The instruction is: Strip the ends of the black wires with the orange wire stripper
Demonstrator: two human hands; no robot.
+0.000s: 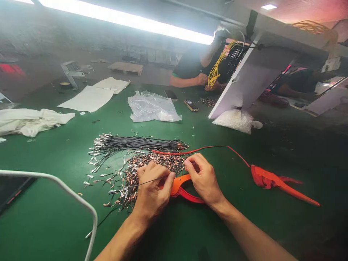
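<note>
On the green, smooth worktop (231, 232), one phone (191, 105) has a face too small to read; a second, dark phone (171, 95) lies near it. The left hand (154, 186) pinches one thin black wire (148, 182) between thumb and fingers, above a loose heap of wire scraps (136, 165), coppery, black and silvery, too many to count. The right hand (203, 177) has its thumb and fingertips drawn close; whether anything is between them cannot be told. Between the hands, partly hidden, is one orange-and-red tool (179, 183); a second, a long-handled red cutter (272, 180), lies to the right, its head by the end of one narrow red strip (212, 147). Behind the heap stretches one straight bundle of black wires (141, 143) with silvery ends at left, coppery at right. Farther back are one crinkled clear plastic bag (152, 107) and one lumpy white sack (236, 120).
</note>
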